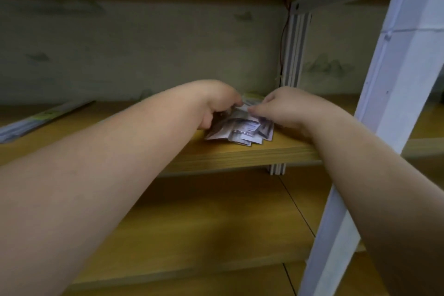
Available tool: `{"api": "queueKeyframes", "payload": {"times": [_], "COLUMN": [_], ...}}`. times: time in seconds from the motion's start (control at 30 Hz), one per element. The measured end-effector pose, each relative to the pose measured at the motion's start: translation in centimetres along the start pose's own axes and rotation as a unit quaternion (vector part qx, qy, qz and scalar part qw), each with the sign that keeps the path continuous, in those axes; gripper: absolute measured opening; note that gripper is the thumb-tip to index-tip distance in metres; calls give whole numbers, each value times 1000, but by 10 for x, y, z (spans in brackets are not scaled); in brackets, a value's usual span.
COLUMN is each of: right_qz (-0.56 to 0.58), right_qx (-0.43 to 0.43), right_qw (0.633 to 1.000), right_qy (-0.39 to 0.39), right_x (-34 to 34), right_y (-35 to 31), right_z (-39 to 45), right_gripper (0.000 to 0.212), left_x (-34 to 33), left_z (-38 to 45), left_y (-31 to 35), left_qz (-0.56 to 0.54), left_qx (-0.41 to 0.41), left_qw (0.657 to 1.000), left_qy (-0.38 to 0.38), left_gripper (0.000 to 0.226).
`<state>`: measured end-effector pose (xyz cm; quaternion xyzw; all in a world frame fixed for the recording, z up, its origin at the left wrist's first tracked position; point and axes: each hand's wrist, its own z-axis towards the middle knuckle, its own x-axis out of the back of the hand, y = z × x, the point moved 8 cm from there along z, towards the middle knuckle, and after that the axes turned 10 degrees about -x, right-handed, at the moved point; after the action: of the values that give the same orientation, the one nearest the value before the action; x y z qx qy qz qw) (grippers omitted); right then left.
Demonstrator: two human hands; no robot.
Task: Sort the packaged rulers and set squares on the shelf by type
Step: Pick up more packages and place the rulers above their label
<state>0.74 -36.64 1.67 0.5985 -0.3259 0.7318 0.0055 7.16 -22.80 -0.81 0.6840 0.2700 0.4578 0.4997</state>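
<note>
Both hands close on the pile of packets (242, 131) on the wooden shelf (264, 151): left hand (219, 101) grips its left edge, right hand (281, 108) pinches the top (contents blurred).

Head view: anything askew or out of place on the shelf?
Yes. The pile of small packages under both hands is fanned unevenly, and the long packaged rulers lie skewed at the far left.
</note>
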Motion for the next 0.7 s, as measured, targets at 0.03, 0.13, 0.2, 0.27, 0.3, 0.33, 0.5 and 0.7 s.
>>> {"api": "queueKeyframes", "payload": {"times": [0.03,0.13,0.2,0.27,0.3,0.33,0.5,0.7], "right_qz": [20,69,89,112,124,137,219,291], "right_qx": [2,7,8,5,5,4,-5,-23], "right_qw": [1000,998,996,994,992,990,976,956], "right_qy": [-7,-8,1,9,13,16,10,-23], "right_x": [-2,-6,-8,-9,-8,-9,-16,-20], "right_y": [-2,-6,-7,-7,-6,-6,-3,4], "right_z": [-1,-2,-1,0,1,2,11,16], "right_gripper": [43,35,29,24,22,20,7,10], "left_x": [3,11,15,15,15,13,6,0], "left_z": [2,5,9,14,15,16,20,23], "left_y": [0,-5,-9,-8,-7,-5,-3,-1], "left_qz": [-21,-92,-91,-61,-43,-33,-1,10], "left_qx": [7,40,51,36,24,15,5,-10], "left_qw": [1000,995,994,997,998,999,1000,1000], "left_qy": [6,12,21,29,33,32,14,2], "left_gripper": [20,19,23,23,23,25,4,13]}}
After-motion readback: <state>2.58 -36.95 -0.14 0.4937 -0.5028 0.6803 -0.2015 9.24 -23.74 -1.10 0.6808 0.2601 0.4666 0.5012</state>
